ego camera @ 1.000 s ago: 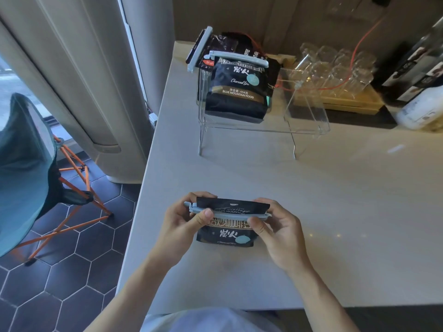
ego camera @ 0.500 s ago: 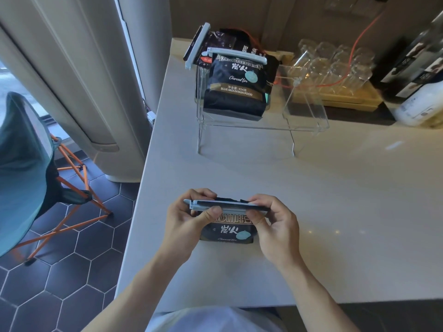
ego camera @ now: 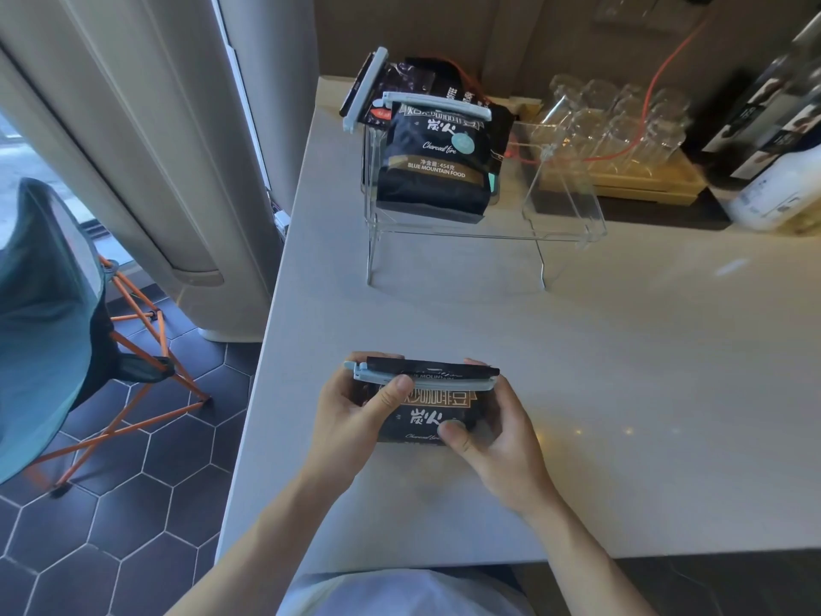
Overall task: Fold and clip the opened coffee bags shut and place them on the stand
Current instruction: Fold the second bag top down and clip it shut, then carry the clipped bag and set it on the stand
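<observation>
A black coffee bag [ego camera: 426, 413] stands on the pale counter near its front edge, held between both hands. A light blue clip [ego camera: 426, 381] lies across its folded top. My left hand [ego camera: 355, 415] grips the bag's left side, thumb pressing on the clip. My right hand [ego camera: 493, 431] holds the right side, thumb on the bag's front. Farther back, a clear acrylic stand [ego camera: 564, 211] carries a clipped black bag [ego camera: 437, 164] at its left end, with another clipped bag [ego camera: 391, 93] leaning behind it.
Several glass jars [ego camera: 617, 122] sit on a wooden tray [ego camera: 653, 186] behind the stand, crossed by an orange cable [ego camera: 657, 77]. A white bottle [ego camera: 782, 188] stands at the far right. The counter's left edge [ego camera: 266, 349] drops to a tiled floor with a folding chair [ego camera: 53, 313].
The bag was tipped forward, then brought upright again. My right thumb has dropped from the clip to the bag's front. The clip now sits flat across the fold.
</observation>
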